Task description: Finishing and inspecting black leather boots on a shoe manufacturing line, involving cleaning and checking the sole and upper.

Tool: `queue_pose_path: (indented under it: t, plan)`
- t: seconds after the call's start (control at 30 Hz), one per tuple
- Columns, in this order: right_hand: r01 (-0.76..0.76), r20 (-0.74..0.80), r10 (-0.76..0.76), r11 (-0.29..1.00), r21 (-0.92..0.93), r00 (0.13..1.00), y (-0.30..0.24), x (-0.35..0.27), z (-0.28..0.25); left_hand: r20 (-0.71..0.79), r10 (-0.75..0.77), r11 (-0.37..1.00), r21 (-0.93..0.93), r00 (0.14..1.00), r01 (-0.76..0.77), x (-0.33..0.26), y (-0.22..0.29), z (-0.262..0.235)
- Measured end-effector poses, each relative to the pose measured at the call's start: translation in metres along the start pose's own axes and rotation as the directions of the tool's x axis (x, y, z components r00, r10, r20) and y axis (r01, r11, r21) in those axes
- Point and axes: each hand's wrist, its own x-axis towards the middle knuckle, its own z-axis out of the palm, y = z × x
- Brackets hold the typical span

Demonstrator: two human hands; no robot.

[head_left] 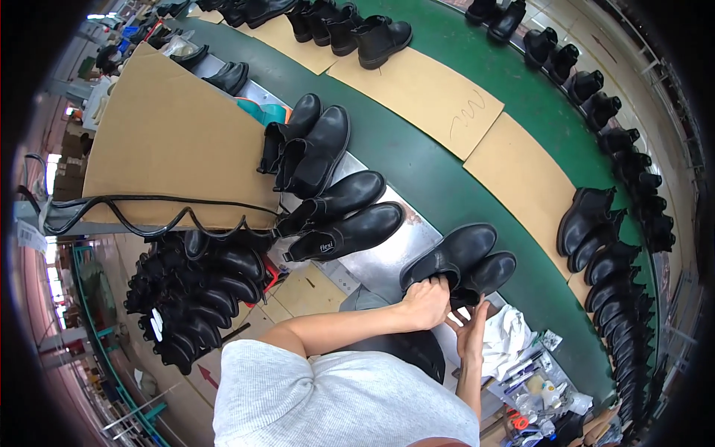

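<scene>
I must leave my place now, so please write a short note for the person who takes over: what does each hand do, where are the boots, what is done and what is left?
Left hand: grips the top opening of the nearer black ankle boot of a pair lying on the metal shelf.
Right hand: open, fingers at the opening of the second boot; not gripping.
White cloth lies beside the right hand.
Done, it seems: more pairs sit further along the shelf.
Left: many boots wait on the green belt and in a pile below.
</scene>
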Motion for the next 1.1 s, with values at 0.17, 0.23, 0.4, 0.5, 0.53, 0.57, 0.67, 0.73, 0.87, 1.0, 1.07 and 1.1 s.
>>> queue_pose_path:
  t: [0.17, 0.23, 0.4, 0.5, 0.53, 0.57, 0.67, 0.73, 0.87, 1.0, 1.07, 1.1]
  plan:
    - [0.061, -0.059, -0.064, 0.997, -0.056, 0.996, 0.007, 0.001, 0.0, 0.123, 0.141, 0.979, 0.133, 0.982, -0.157, 0.034, -0.002, -0.004]
    - [0.091, -0.005, -0.091, 0.992, -0.083, 0.996, -0.004, -0.005, -0.001, 0.126, 0.11, 0.977, 0.167, 0.986, -0.131, 0.053, -0.008, -0.027]
    - [0.227, -0.101, -0.228, 0.974, -0.021, 0.968, -0.054, -0.003, -0.02, 0.034, 0.114, 0.97, 0.211, 0.993, -0.119, 0.121, -0.016, -0.158]
    - [0.202, -0.241, -0.205, 0.979, -0.036, 0.949, -0.076, 0.008, -0.033, -0.114, 0.127, 0.908, 0.413, 0.985, -0.07, 0.169, -0.029, -0.233]
    - [0.165, -0.247, -0.187, 0.981, -0.106, 0.951, -0.08, 0.016, -0.041, -0.162, 0.195, 0.86, 0.502, 0.967, -0.089, 0.193, -0.047, -0.256]
    - [0.126, -0.256, -0.169, 0.976, -0.177, 0.952, -0.085, 0.022, -0.047, -0.186, 0.119, 0.869, 0.495, 0.975, -0.012, 0.223, -0.069, -0.276]
    - [0.154, -0.218, -0.218, 0.948, -0.278, 0.951, -0.11, 0.043, -0.043, -0.285, -0.075, 0.881, 0.43, 0.956, 0.197, 0.276, -0.165, -0.322]
    - [0.205, -0.151, -0.307, 0.86, -0.467, 0.94, -0.128, 0.057, -0.056, -0.428, -0.245, 0.791, 0.43, 0.87, 0.434, 0.299, -0.176, -0.306]
    - [0.249, 0.103, -0.674, 0.123, -0.961, 0.731, -0.194, 0.088, -0.08, -0.15, -0.203, 0.449, 0.864, 0.968, 0.228, 0.311, -0.057, -0.262]
    - [-0.078, 0.073, -0.806, -0.146, -0.986, 0.587, -0.245, 0.192, -0.111, 0.432, 0.297, -0.245, 0.896, 0.852, -0.369, 0.25, 0.051, -0.163]
    - [-0.33, -0.243, -0.732, 0.026, -0.944, 0.637, -0.274, 0.226, -0.176, 0.456, 0.298, -0.25, 0.885, 0.838, -0.392, 0.224, 0.081, -0.155]
    - [-0.146, -0.22, -0.694, 0.165, -0.975, 0.685, -0.286, 0.225, -0.187, 0.469, 0.274, -0.264, 0.876, 0.839, -0.404, 0.209, 0.094, -0.153]
